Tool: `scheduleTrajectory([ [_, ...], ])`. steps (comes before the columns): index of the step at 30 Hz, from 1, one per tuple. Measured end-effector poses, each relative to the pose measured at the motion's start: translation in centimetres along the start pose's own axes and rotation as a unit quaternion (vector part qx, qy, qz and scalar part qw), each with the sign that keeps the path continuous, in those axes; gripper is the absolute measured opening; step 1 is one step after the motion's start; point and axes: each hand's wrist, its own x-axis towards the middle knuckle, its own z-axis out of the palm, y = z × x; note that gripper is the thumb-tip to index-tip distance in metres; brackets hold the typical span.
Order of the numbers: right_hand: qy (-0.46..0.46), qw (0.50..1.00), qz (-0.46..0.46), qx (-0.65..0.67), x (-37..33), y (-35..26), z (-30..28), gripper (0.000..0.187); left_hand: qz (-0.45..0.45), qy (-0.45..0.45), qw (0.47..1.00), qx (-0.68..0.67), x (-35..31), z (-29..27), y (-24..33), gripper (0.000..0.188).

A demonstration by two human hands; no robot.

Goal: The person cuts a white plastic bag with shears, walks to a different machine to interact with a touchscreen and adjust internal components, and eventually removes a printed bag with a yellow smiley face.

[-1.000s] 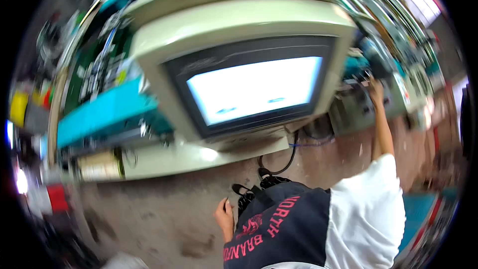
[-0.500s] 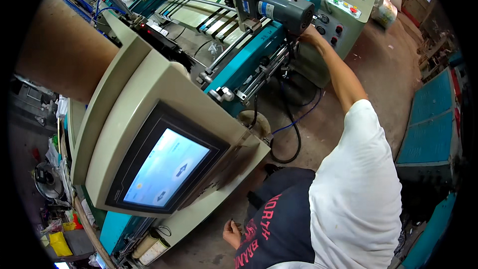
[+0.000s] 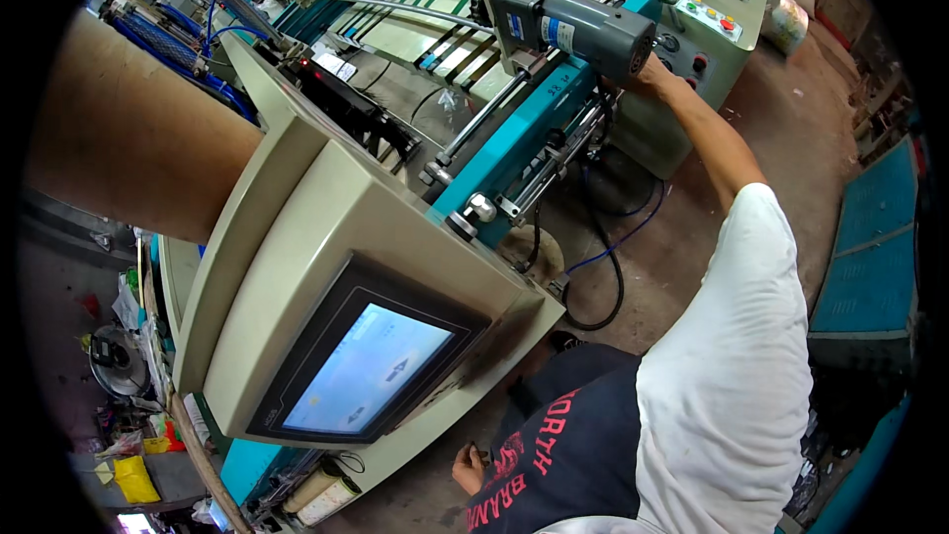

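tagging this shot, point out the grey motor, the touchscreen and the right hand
Grey motor (image 3: 590,32), head view: its cylindrical body
Touchscreen (image 3: 368,368), head view: its lit display
Right hand (image 3: 648,81), head view: visible part beside the motor

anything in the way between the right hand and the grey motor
Nothing visible stands between them: the right hand is right by the lower side of the grey motor, near its right end. The motor partly hides the hand, so I can't tell whether they touch.
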Motion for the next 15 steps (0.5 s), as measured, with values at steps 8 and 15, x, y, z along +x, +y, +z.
scheduleTrajectory([
  [8, 0.080, 0.997, -0.001, 0.017, -1.3, -1.1, 1.1, 0.035, -0.043, -0.033, 0.998, 0.016, 0.1, -0.4, -5.3, 0.015],
  [15, 0.022, 0.968, 0.244, 0.055, -1.5, -0.1, 5.3, 0.044, -0.032, -0.080, 0.996, -0.011, 1.5, 0.0, -6.1, 0.019],
])
